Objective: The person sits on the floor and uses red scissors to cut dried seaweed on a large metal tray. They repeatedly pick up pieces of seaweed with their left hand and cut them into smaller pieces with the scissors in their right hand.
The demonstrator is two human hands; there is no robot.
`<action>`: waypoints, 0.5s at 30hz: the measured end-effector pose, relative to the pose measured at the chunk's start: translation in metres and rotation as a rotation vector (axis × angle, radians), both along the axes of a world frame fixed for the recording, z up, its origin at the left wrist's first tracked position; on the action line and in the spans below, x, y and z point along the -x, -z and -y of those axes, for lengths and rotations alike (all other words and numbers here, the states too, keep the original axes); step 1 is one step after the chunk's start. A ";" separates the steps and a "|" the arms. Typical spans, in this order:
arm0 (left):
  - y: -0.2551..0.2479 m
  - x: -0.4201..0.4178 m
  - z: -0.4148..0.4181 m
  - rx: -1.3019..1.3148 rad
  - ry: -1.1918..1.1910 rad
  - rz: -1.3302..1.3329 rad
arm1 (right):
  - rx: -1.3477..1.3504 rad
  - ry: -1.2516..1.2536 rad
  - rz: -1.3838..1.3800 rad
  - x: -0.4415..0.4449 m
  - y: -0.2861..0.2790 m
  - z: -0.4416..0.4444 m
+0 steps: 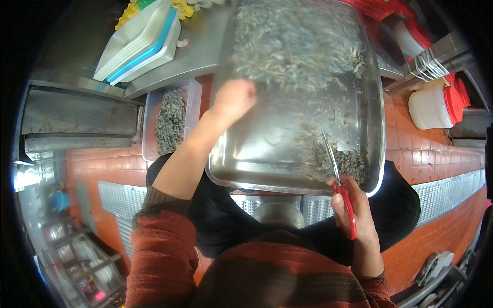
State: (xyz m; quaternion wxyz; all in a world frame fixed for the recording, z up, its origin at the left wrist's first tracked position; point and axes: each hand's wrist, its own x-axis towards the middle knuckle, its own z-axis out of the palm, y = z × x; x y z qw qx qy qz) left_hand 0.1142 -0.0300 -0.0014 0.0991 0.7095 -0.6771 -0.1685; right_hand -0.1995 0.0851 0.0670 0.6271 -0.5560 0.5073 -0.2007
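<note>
A large stainless steel tray [265,154] reaches from my lap towards the metal counter. Its far part holds a big, blurred pile of raw grey shrimp [296,46]. In the near right corner lies a small heap of brownish shrimp trimmings [348,165]. My right hand [354,208] grips red-handled scissors [334,163], their blades pointing away from me over the trimmings. Over the tray's left side is my left hand [237,96], fingers curled and blurred by motion; whether it holds anything is hidden. Beyond my left forearm, a clear plastic bin [192,115] contains more grey shrimp [170,121].
Stacked white and blue plastic trays [142,46] stand on the metal counter [204,42] at left. White jars with red lids [431,106] are at right, below hangers on a rail [429,63]. A red plastic basket [379,9] is at the top right. Orange tiles [408,150] cover the floor.
</note>
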 end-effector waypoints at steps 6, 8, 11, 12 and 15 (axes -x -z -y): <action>-0.017 0.002 -0.007 -0.270 -0.304 -0.989 | 0.015 -0.006 0.015 0.000 0.002 0.000; -0.024 0.008 -0.008 -0.431 -0.385 -1.290 | -0.012 -0.004 0.037 -0.001 0.002 0.000; -0.026 0.012 -0.015 -0.480 -0.363 -1.595 | -0.043 -0.005 0.047 -0.001 -0.001 0.001; -0.024 0.016 -0.017 -0.484 -0.358 -1.652 | -0.052 -0.002 0.044 -0.001 -0.001 0.001; -0.020 0.026 -0.022 -0.522 -0.349 -1.807 | -0.047 -0.004 0.059 0.000 0.001 0.001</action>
